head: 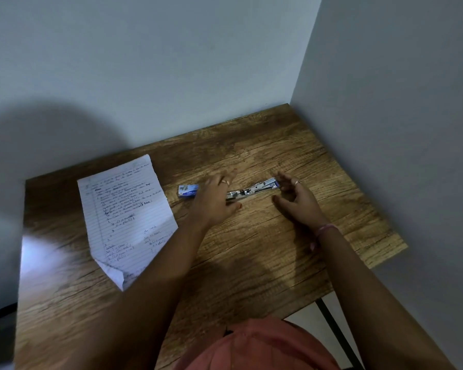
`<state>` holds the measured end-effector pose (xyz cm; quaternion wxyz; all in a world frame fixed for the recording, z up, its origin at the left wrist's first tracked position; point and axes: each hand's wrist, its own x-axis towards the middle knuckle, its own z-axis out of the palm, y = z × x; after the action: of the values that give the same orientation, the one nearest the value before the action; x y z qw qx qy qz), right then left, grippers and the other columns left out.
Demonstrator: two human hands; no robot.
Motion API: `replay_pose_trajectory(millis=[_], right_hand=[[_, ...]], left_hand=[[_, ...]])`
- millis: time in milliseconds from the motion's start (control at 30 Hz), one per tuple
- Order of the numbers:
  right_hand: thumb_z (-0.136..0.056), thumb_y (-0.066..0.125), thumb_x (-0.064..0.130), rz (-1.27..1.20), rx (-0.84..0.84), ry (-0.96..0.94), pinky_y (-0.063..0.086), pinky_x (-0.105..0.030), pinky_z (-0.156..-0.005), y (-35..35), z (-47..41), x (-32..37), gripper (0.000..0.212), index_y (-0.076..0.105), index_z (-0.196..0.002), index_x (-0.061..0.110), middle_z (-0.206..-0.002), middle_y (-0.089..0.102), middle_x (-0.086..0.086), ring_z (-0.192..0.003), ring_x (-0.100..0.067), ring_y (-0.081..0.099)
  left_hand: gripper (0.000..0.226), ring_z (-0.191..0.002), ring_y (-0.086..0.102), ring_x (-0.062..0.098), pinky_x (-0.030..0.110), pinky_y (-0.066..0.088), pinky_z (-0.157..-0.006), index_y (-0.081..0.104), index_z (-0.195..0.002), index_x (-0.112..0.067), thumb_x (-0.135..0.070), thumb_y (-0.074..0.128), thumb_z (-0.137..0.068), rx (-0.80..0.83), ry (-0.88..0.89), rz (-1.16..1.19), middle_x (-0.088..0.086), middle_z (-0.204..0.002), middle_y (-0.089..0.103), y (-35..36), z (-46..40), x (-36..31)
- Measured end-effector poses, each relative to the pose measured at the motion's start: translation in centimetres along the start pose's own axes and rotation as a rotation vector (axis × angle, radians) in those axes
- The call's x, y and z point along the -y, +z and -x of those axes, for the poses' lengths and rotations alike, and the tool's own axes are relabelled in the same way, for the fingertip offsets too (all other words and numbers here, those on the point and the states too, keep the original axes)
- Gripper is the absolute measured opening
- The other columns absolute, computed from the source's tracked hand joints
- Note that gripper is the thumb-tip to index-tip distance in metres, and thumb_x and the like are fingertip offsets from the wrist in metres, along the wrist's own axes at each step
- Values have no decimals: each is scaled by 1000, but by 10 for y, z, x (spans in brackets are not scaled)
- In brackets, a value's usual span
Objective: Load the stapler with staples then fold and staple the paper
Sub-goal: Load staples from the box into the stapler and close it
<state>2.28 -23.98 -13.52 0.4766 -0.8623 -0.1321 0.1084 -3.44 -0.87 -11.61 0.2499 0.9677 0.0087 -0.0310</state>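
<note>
- I have the stapler (251, 190) swung fully open and flat mid-table (265, 252), channel up, so staples can drop in.
- My left hand (216, 202) covers its near end, fingers fairly straight; whether they press it or the blue staple box (188, 190) at nine o'clock, I cannot tell.
- My right hand (296, 200) hovers at three o'clock, fingers loosely apart, holding nothing.
- The paper (126, 217) waits unfolded farther toward nine o'clock.

A plain room corner, likely a home study or small office: a wood-grain surface (251, 263) on thin black metal legs (337, 335) is pushed into bare grey-white walls (171, 62). A lined handwritten sheet (129, 209) lies left of the grip of the left hand (214, 201).
</note>
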Motion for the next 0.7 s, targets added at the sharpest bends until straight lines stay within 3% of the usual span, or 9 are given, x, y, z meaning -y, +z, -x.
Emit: replay_pose_trajectory(millis=[100, 167, 267, 333, 400, 467, 600, 700], right_hand=[[-89, 62, 12, 69, 10, -9, 39, -26, -102, -1, -3, 2, 56, 44, -141, 20, -135, 53, -1, -122, -12, 49], [-90, 60, 6, 78, -4, -25, 36, -15, -98, 0, -6, 4, 50, 48, -137, 16, -131, 57, -2, -119, -10, 49], [-87, 59, -4, 30, -20, -16, 37, 0, -85, 2, -9, 8, 46, 55, -130, 13, -119, 64, -3, -109, -12, 58], [-86, 60, -4, 35, -6, 4, 42, -10, -91, 4, -10, 9, 44, 59, -126, 15, -118, 66, -3, -109, -14, 60], [-86, 60, -4, 57, 19, -3, 44, -25, -100, 4, -10, 9, 43, 61, -124, 16, -120, 65, -4, -111, -16, 60], [-87, 59, -3, 74, 34, -12, 44, -31, -103, 4, -7, 7, 39, 62, -121, 16, -121, 64, -4, -113, -17, 59], [-88, 60, 0, 15, 32, -8, 44, -27, -99, 1, 0, 2, 36, 60, -120, 16, -118, 64, -1, -112, -15, 59], [-88, 61, 0, -149, 59, 22, 47, -24, -97, -2, 7, 2, 36, 58, -121, 14, -114, 65, 1, -110, -13, 61]], left_hand=[[76, -131, 39, 23, 41, 39, -106, 29, -147, -22, -32, 70, -83, -54, -138, 97, 5, -145, 37, 5, 12, 3], [68, -123, 48, 21, 33, 44, -100, 38, -142, -16, -26, 71, -83, -109, -268, 200, 7, -140, 44, 7, 16, 1], [56, -99, 56, 10, 18, 44, -78, 50, -133, -13, -19, 73, -82, -211, -417, 429, 5, -124, 60, 11, 22, -3], [57, -93, 57, 6, 11, 43, -72, 52, -131, -14, -14, 75, -79, -262, -478, 664, 2, -119, 63, 16, 26, -3], [54, -94, 62, 8, 15, 48, -74, 54, -127, -13, -11, 76, -78, -306, -534, 901, 2, -116, 65, 21, 32, -4], [47, -95, 65, 8, 23, 53, -80, 56, -121, -14, -10, 75, -79, -351, -546, 1028, 2, -111, 68, 25, 36, -4], [41, -99, 66, 10, 31, 55, -82, 55, -119, -20, -6, 69, -83, -374, -538, 1217, 0, -111, 70, 28, 39, 0], [40, -97, 67, 8, 23, 55, -72, 53, -120, -21, -3, 65, -85, -375, -526, 1423, -1, -112, 69, 27, 40, 2]])
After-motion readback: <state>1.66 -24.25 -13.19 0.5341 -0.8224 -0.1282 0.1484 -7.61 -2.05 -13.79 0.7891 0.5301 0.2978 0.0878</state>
